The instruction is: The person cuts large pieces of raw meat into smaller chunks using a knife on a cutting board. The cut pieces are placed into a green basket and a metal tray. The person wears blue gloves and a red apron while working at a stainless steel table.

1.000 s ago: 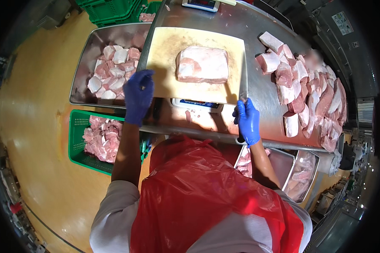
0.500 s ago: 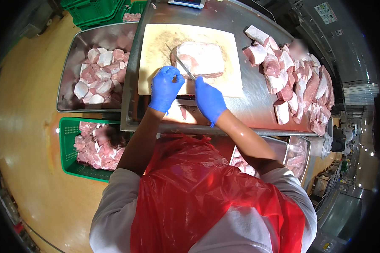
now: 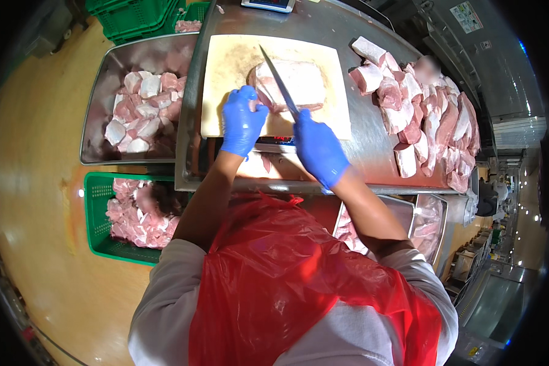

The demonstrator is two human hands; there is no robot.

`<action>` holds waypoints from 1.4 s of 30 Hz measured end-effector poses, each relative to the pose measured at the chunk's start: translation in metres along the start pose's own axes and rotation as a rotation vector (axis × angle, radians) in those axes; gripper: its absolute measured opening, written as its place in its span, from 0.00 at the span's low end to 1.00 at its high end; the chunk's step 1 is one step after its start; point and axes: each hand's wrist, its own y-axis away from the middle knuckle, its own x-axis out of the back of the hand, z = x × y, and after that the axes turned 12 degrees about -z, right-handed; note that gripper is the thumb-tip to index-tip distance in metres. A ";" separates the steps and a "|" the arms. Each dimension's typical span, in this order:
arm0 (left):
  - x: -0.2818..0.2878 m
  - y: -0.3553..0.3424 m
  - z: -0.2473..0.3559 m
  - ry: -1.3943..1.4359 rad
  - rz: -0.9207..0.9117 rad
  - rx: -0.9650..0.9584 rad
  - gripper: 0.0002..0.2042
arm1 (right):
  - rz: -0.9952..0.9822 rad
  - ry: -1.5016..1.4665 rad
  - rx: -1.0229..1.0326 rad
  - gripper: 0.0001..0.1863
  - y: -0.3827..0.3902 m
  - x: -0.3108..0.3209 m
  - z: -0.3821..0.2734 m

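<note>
Steel counter point(image 3: 372, 143), pale cutting board point(image 3: 226, 67) on it, slab of meat point(image 3: 308, 84) lying on the board; right hand point(image 3: 317, 146), blue-gloved, over board's near edge, fingers wrapped round handle of knife point(image 3: 278, 80), blade angled across slab; left hand point(image 3: 243, 125), same glove, over board's near left part, fingers curled by slab's left end, can't tell if pinching it; steel tub point(image 3: 100, 91) of meat chunks point(image 3: 147, 111) left of board, meat pile point(image 3: 430, 125) right of board

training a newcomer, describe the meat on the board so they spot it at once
The steel table carries a pale cutting board near its left edge. On that board is a broad, whitish slab of meat, the knife crossing over it. It lies apart, unlike the heaped pieces to the right.
</note>
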 end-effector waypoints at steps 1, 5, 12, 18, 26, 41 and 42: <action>0.001 -0.001 -0.009 0.189 0.044 -0.036 0.12 | 0.023 0.025 -0.002 0.11 -0.016 -0.003 -0.009; 0.013 0.007 0.000 0.358 -0.012 0.145 0.12 | -0.083 0.068 -0.098 0.12 -0.054 -0.009 -0.028; 0.026 0.026 -0.028 0.319 0.066 0.082 0.12 | -0.453 0.261 -0.261 0.13 0.041 -0.009 0.000; 0.197 0.113 -0.080 0.031 -0.387 0.283 0.12 | -0.287 0.034 -0.255 0.11 0.128 0.014 0.052; 0.091 -0.009 -0.035 0.526 -0.306 -0.046 0.14 | 0.437 -1.192 -0.258 0.12 -0.001 -0.016 0.073; 0.006 0.002 -0.027 0.238 -0.116 -0.258 0.16 | 0.224 -0.187 -0.051 0.10 -0.013 -0.024 0.024; 0.004 0.005 -0.026 0.254 -0.072 -0.290 0.17 | 0.149 -0.120 0.026 0.11 -0.015 -0.033 0.016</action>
